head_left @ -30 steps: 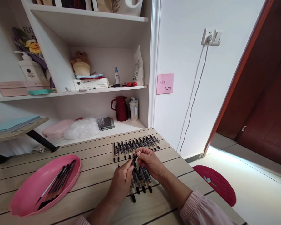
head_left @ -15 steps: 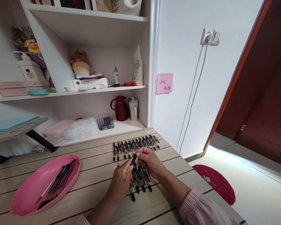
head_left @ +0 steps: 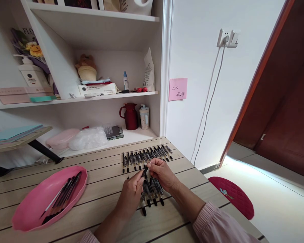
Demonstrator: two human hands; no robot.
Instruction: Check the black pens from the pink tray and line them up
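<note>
My left hand is closed around a pen, of which only a short black stretch shows between my hands. At its upper end, the thumb and fingertips of my right hand pinch together; a small shiny bit shows there, too small to name. Under and beside my hands lies a near row of clear and black pens, their black ends toward me and partly covered by my hands. Farther back, a longer row of similar pens lies side by side on the table.
A pink scalloped tray at left holds several dark pens and a white stick. Behind the wooden table stands a white shelf with a red jug and a cup. A red stool is at right.
My hands keep almost the same pose around the pen. The whole view has shifted very slightly; the rows and the tray look the same.
</note>
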